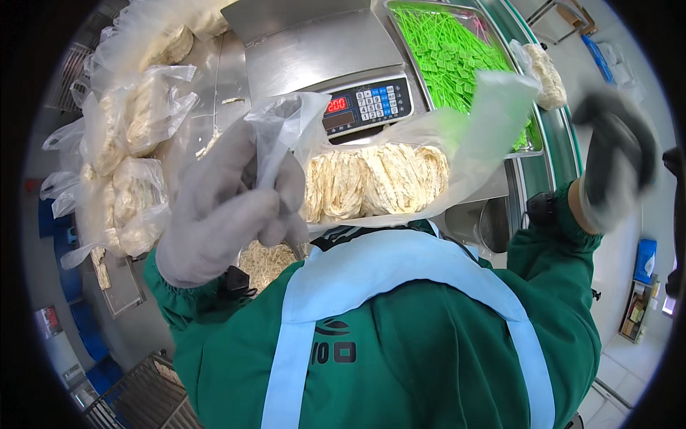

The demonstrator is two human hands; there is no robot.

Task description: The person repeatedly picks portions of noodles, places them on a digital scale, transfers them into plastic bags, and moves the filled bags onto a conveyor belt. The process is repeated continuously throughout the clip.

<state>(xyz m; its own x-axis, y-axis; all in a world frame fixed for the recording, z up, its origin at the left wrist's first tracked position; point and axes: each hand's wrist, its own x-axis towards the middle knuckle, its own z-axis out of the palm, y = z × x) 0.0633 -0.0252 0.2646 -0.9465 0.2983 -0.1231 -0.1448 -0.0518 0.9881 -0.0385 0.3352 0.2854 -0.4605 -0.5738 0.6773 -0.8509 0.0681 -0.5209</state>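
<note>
My left hand (214, 222), in a grey glove, pinches the gathered left end of a clear plastic bag (493, 118). Inside the bag lie folded bundles of pale, flat noodle-like strips (375, 182), held level in front of my chest. The bag's other end flares upward at the right, out of my hands. My right hand (616, 154), also gloved, is raised well to the right, apart from the bag. Motion smears its fingers, so I cannot make out whether anything is in them.
A steel scale with a keypad panel (368, 106) stands beyond the bag. Right of it, a metal tray (421, 71) holds many green plastic ties (457, 50). Several filled bags (136, 193) pile up at the left. Another bundle (547, 77) lies at the right edge.
</note>
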